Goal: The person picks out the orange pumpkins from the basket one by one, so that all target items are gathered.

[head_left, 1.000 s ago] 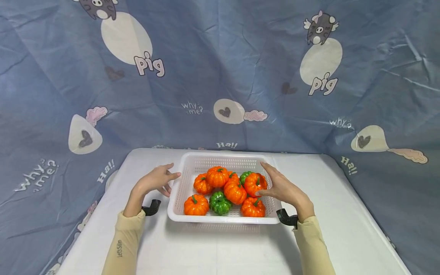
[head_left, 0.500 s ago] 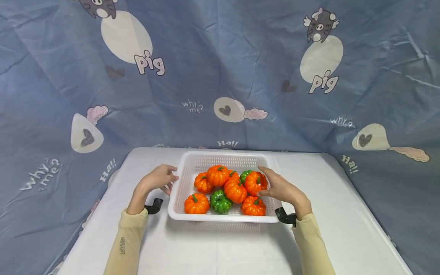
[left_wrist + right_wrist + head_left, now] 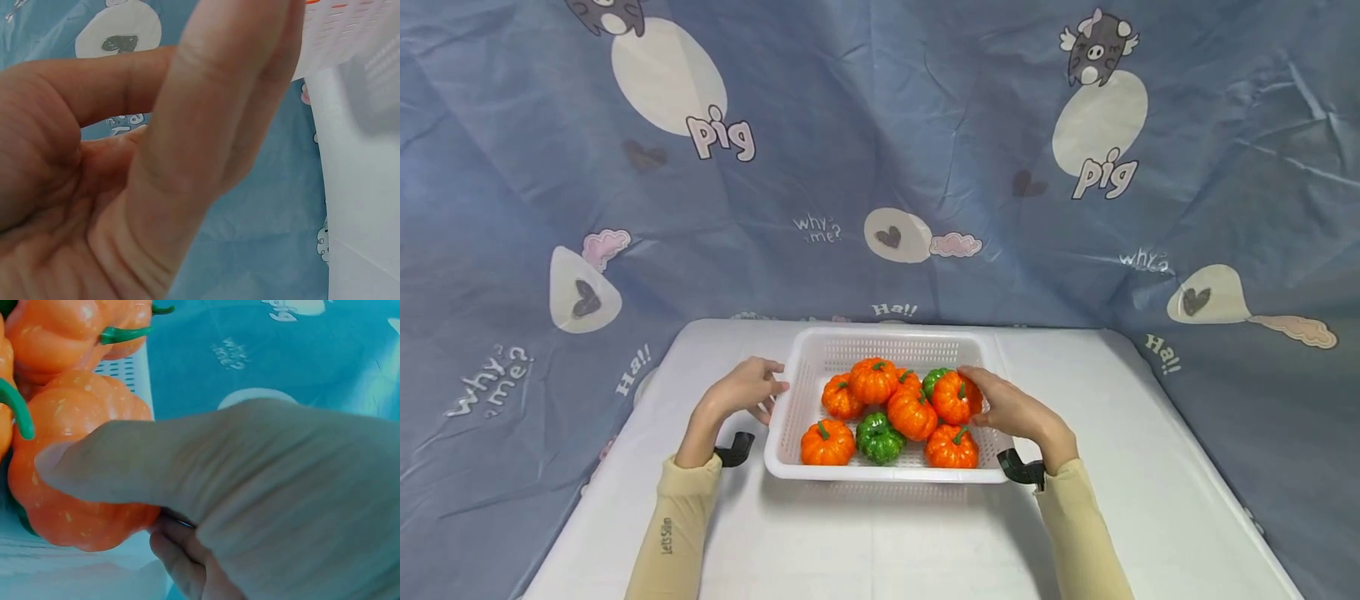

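Orange pumpkin [image 3: 953, 400], right fingers [image 3: 982, 380] curved around it.

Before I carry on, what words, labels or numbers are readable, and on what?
"pig": cloth, twice in head view.
"why me?": cloth, twice.
"why": cloth, right side, ending unclear.
"Ha!!": cloth, three times.
"LetsSlim": left sleeve, small, spelling uncertain.
Unreadable: lettering behind the left hand (left wrist view); scraps of print behind the table.
No readable text on basket or pumpkins.

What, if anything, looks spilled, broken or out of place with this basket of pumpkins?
Nothing stands out. The pumpkins lie inside the basket, with no spill or damage showing; the right hand is around an orange pumpkin.
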Demonstrator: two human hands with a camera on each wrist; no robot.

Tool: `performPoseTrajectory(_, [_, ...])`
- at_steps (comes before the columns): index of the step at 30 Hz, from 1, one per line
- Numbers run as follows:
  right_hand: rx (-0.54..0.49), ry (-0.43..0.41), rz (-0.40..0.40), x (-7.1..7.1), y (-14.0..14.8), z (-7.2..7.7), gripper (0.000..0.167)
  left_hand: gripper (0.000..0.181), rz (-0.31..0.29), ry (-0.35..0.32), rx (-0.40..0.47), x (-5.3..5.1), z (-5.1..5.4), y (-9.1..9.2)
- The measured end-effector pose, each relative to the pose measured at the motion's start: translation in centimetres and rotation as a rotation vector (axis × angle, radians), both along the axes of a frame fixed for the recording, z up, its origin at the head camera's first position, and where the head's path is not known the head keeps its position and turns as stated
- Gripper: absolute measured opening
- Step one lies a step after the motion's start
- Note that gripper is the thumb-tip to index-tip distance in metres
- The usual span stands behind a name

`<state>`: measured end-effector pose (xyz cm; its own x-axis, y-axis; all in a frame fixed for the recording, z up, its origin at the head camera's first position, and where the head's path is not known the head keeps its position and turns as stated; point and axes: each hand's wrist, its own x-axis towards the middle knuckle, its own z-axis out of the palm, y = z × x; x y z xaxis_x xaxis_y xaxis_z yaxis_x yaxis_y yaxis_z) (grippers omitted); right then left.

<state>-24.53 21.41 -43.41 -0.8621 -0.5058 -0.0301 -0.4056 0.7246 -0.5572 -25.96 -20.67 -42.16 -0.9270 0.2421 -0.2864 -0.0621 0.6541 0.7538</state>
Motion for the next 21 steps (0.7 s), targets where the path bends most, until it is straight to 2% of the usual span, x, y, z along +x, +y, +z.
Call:
performPoseTrajectory(5, [0.066, 0.017, 0.027, -0.7, -0.9, 0.8, 0.081, 0.058, -0.007, -0.003, -0.013, -0.6, 0.2, -0.4])
performPoseTrajectory(8, [0.094, 0.001, 0.024, -1.2, -1.6, 1.2, 0.076, 0.057, -0.007, 0.002, -0.026, -1.0, 0.4, -0.5])
performPoseTrajectory(15, [0.167, 0.026, 0.018, -1.8, -2.8, 1.3, 0.069, 0.057, -0.01, -0.014, -0.018, -1.9, 0.4, -0.5])
performPoseTrajectory(18, [0.171, 0.029, 0.017, -1.9, -2.8, 1.1, 0.071, 0.057, -0.018, -0.02, -0.021, -2.2, 0.3, -0.7])
performPoseTrajectory(21, [0.123, 0.003, 0.002, -2.3, -2.9, 0.9, 0.072, 0.057, -0.021, -0.029, -0.024, -2.6, 0.3, -0.9])
